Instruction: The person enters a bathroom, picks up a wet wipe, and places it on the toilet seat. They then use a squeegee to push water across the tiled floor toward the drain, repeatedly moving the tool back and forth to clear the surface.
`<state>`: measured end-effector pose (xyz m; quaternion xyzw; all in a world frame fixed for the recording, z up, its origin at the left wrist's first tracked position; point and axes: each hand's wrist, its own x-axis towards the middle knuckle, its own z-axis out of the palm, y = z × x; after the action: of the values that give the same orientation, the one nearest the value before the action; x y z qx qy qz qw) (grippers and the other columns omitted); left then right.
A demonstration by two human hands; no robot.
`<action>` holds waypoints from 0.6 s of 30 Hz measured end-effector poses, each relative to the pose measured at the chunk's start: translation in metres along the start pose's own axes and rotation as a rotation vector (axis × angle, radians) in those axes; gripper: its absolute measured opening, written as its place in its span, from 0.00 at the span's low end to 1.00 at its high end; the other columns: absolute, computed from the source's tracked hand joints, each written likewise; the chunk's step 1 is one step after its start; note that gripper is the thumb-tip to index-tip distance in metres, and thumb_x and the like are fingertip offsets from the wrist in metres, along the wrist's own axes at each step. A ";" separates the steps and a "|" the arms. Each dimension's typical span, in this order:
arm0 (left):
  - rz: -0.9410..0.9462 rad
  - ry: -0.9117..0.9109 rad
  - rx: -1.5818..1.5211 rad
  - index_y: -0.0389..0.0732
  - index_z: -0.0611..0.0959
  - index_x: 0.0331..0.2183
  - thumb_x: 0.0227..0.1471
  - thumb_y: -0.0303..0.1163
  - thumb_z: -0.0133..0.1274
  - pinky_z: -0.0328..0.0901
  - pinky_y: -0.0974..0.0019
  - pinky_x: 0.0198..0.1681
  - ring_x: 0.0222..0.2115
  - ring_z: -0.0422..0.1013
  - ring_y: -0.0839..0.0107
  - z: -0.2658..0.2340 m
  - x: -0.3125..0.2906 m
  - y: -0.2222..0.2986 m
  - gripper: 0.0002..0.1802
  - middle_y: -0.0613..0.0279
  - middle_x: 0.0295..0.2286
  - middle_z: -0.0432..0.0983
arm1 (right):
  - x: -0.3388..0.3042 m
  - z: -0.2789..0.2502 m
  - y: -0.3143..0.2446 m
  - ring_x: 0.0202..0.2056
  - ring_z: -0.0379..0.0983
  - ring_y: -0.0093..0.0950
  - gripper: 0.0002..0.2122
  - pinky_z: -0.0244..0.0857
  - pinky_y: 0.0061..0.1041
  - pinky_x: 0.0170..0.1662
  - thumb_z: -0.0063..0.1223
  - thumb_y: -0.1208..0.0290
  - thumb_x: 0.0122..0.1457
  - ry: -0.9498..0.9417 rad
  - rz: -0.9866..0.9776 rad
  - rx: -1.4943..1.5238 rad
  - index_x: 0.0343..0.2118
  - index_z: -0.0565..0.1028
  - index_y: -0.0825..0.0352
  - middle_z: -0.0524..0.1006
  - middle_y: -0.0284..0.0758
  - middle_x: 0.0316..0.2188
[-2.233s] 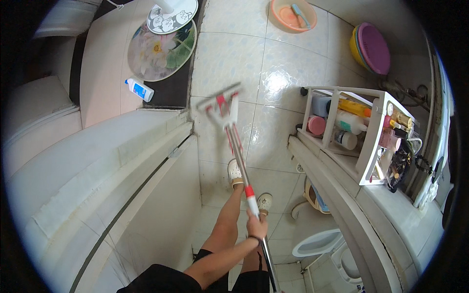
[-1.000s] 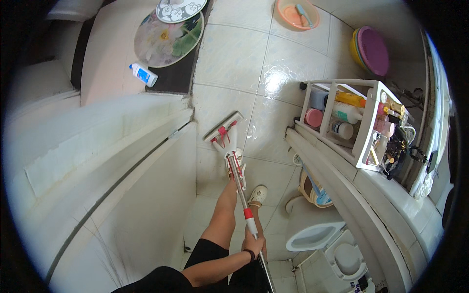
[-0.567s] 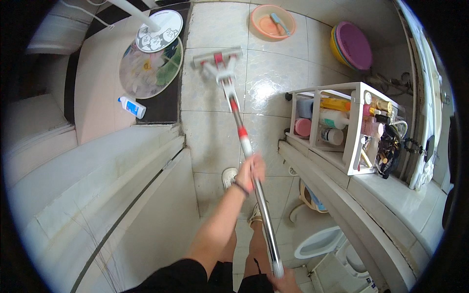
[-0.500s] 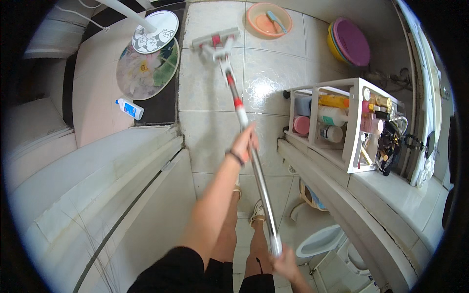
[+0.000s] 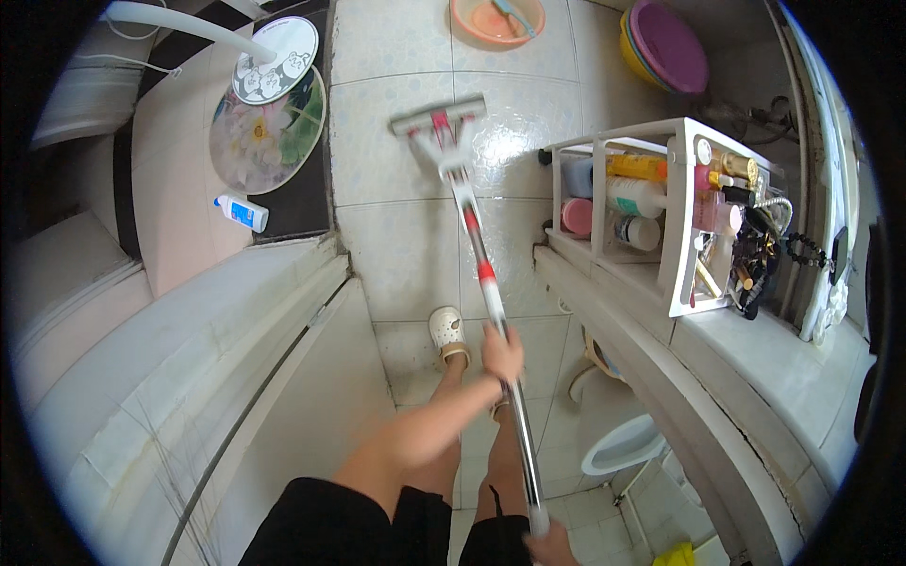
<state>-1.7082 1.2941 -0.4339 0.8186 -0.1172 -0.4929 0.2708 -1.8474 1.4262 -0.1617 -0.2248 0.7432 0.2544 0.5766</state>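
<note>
A sponge mop with a silver pole runs from my lap up to the tiled floor, where its wide pale mop head with a red middle lies flat. My left hand is wrapped round the pole partway down, below the red-banded section. Lower, near my right thigh, my right hand closes on the pole's end; the lower picture edge cuts part of it off. A cream clog shows on my left foot beside the pole, while my forearm and the pole partly hide the right one.
Beyond the mop head stands an orange basin with a blue brush in it. Purple and yellow basins lean at the far right. A white rack holds bottles. On the left, a white bottle lies near a round floral mat. A toilet is lower right.
The mop head has been drawn back toward me and slightly right. Both hands have moved down with the pole, and my left foot has stepped forward.
</note>
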 end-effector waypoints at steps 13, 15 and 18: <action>-0.146 -0.306 0.189 0.29 0.64 0.33 0.41 0.32 0.46 0.64 0.58 0.23 0.18 0.68 0.55 -0.010 -0.195 -0.078 0.19 0.47 0.22 0.69 | -0.110 -0.033 0.212 0.29 0.67 0.42 0.19 0.61 0.33 0.31 0.49 0.70 0.42 -0.033 0.224 -0.392 0.39 0.66 0.73 0.71 0.48 0.26; -0.036 -0.245 0.239 0.31 0.61 0.36 0.43 0.34 0.44 0.63 0.57 0.21 0.16 0.68 0.54 0.007 -0.145 -0.060 0.20 0.47 0.18 0.69 | -0.062 -0.027 0.198 0.29 0.67 0.42 0.19 0.61 0.33 0.31 0.49 0.70 0.42 0.008 -0.033 -0.462 0.39 0.66 0.73 0.71 0.48 0.25; -0.206 -0.339 0.197 0.34 0.59 0.38 0.45 0.36 0.42 0.62 0.51 0.29 0.26 0.68 0.47 0.021 -0.049 0.028 0.21 0.39 0.26 0.70 | 0.001 -0.018 0.064 0.20 0.69 0.28 0.12 0.64 0.26 0.23 0.50 0.75 0.41 0.048 -0.192 -0.226 0.29 0.66 0.77 0.70 0.40 0.18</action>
<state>-1.7477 1.2869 -0.3896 0.7542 -0.1242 -0.6346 0.1143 -1.9014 1.4641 -0.1513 -0.3645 0.6986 0.2745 0.5512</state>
